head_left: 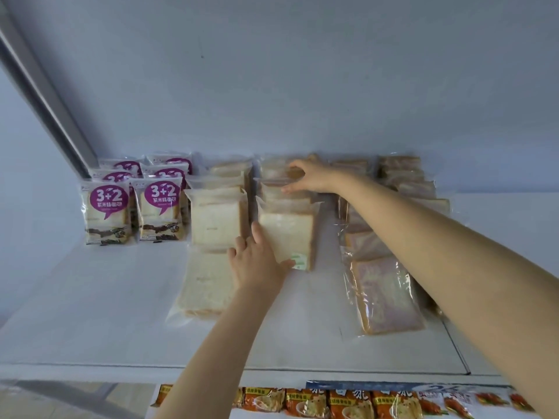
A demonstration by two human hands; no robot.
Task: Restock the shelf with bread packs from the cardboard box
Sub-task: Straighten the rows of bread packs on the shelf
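Right forearm extends to the back row, right hand pinching a rear bread pack; left hand grips the front bread pack. Shelf apparently part-stocked, front space remaining; cardboard box unseen.

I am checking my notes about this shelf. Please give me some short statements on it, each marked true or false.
The left hand holds the front white bread pack of its row. True.
The right hand hangs idle. False: it grips the back packs of that row.
A lone white bread pack lies flat on the shelf. True.
The purple 3+2 bread packs stand at the left end. True.
A cardboard box stands on the shelf. False: none is in view.
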